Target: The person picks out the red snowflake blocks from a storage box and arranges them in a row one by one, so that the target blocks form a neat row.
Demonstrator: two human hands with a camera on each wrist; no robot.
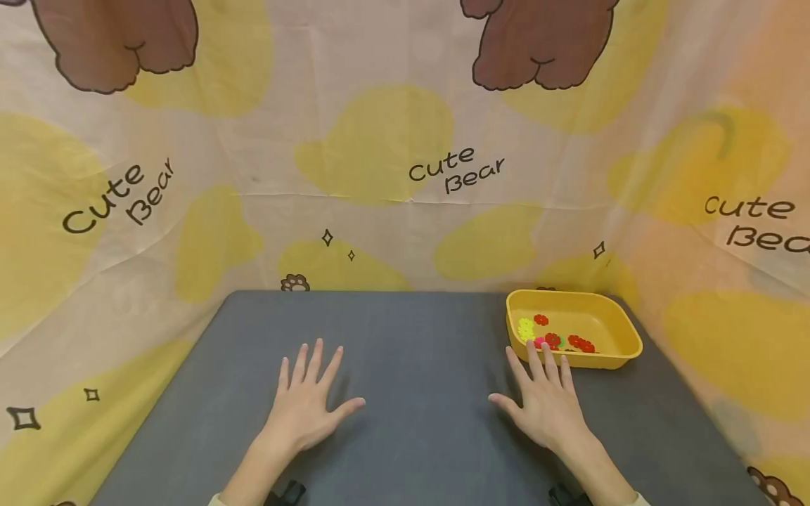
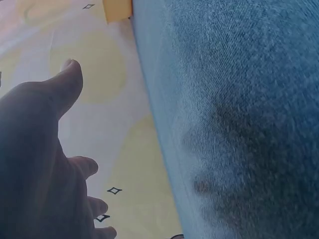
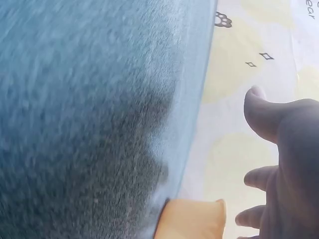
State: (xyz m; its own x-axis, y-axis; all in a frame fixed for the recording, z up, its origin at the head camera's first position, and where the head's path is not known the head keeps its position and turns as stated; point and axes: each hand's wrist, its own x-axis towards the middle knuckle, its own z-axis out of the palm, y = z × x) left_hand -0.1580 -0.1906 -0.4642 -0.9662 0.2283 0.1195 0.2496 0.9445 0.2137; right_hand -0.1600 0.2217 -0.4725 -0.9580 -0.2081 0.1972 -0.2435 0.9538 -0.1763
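Note:
Palm down with fingers spread, the left hand (image 1: 306, 404) hovers over the left half of the grey table (image 1: 405, 393), holding nothing. The right hand (image 1: 544, 404) is held the same way on the right, its fingertips overlapping the near wall of a yellow basin (image 1: 607, 360) in the head view; whether they touch it I cannot tell. Inside the basin lie several small flower-shaped pieces: red ones (image 1: 581, 344), yellow ones (image 1: 526, 329), and bits of pink and green. In the right wrist view, the thumb and fingers stand apart near the basin (image 3: 192, 219).
A fabric backdrop (image 1: 380, 232) printed with bears, yellow patches and "Cute Bear" lettering rises behind the table and along both sides. The basin stands at the table's far right corner. Dark wrist straps (image 1: 287, 494) show at the bottom of the head view.

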